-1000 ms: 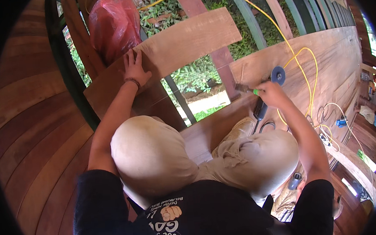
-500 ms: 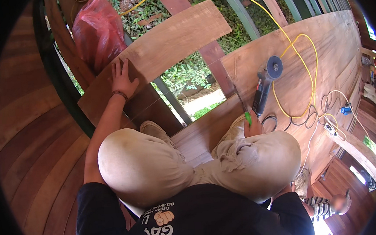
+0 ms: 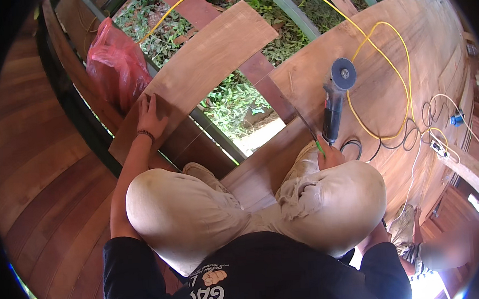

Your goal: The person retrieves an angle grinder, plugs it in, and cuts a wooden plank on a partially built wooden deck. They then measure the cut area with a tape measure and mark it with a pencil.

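Right hand (image 3: 332, 157) has dropped from beside angle grinder (image 3: 333, 113) (2 o'clock) to 3 o'clock, grip closed round green-handled tool (image 3: 319, 144). Left hand (image 3: 151, 121), 10 o'clock, fingers spread wide, alone steadies plank (image 3: 211, 52), 11 o'clock.

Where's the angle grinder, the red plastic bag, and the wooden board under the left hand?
Angle grinder (image 3: 333, 108): head view, on its dark body.
Red plastic bag (image 3: 116, 65): head view, on its crumpled middle.
Wooden board (image 3: 206, 61): head view, on its bare upper face.
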Available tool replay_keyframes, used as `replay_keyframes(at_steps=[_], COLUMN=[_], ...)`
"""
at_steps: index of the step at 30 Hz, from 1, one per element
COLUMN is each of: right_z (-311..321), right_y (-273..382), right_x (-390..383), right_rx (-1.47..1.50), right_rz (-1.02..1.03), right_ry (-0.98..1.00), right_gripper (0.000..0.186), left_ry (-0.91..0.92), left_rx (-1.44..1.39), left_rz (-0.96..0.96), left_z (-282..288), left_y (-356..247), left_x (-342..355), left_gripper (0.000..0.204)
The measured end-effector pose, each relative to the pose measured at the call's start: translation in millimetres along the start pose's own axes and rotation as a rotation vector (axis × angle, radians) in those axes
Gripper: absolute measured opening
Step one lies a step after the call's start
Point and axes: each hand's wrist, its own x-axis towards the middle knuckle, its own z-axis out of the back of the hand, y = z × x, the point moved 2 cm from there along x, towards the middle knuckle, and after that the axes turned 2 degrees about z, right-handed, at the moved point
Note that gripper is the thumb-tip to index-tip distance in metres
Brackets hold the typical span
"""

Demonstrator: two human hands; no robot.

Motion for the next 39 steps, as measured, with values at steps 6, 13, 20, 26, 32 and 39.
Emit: replay_keyframes(at_steps=[6, 13, 20, 26, 32, 39], right_z=[-16, -51, -87, -76, -55, -74], right_y=[-39, -136, -196, -186, -177, -175], right_x=[1, -54, -58, -46, -33, -28], right_rx=[0.546, 0.423, 0.174, 0.090, 0.128, 0.163], right_rz=[-0.122, -0.798, -0.691, -0.727, -0.765, -0.666], right_ry=[-0.311, -0.704, -0.775, -0.475, -0.265, -0.380], right_gripper=[0.043, 0.037, 0.036, 0.040, 0.047, 0.065], left_ry=[0.258, 0.212, 0.574, 0.365, 0.350, 0.344], left_rx=[0.127, 0.092, 0.672, -0.347, -0.534, -0.490], left_rz=[-0.171, -0.476, -1.020, -0.375, -0.279, -0.402], left_z=[72, 131, -7, -111, -123, -117], left_y=[-41, -209, -352, -391, -405, -367], left_x=[44, 84, 41, -49, -65, -26], left_gripper=[0.049, 0.035, 0.026, 0.044, 0.033, 0.029])
